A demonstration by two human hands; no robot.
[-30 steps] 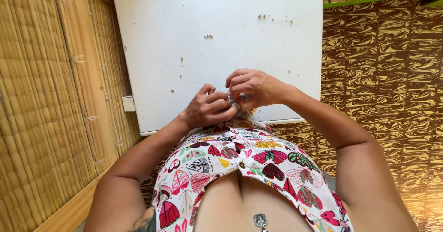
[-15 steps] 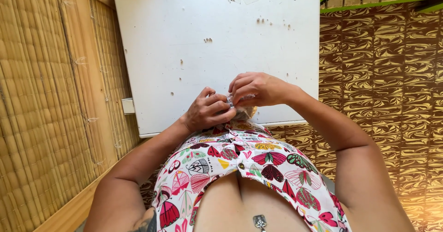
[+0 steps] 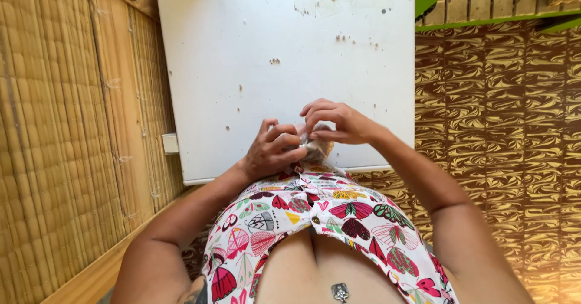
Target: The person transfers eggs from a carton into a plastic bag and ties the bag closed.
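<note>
My left hand (image 3: 273, 151) and my right hand (image 3: 336, 122) meet in front of my chest. Together they pinch a small crumpled clear wrapper (image 3: 313, 148) with something pale brownish inside. The left fingers curl around its left side, and the right fingertips press it from above. Most of the wrapper is hidden by the fingers. Below the hands is my patterned white shirt (image 3: 321, 219) with red, yellow and green leaf shapes.
A white, scuffed flat board (image 3: 284, 56) stands just behind the hands. A woven straw wall (image 3: 54, 147) runs along the left. Brown and gold wavy-patterned covering (image 3: 502, 128) fills the right. Green-edged wooden slats (image 3: 484, 1) sit at the top right.
Both hands stay together on the wrapper, with the fingers shifting slightly. The view has tilted a little, so the hands sit lower against the white board.
</note>
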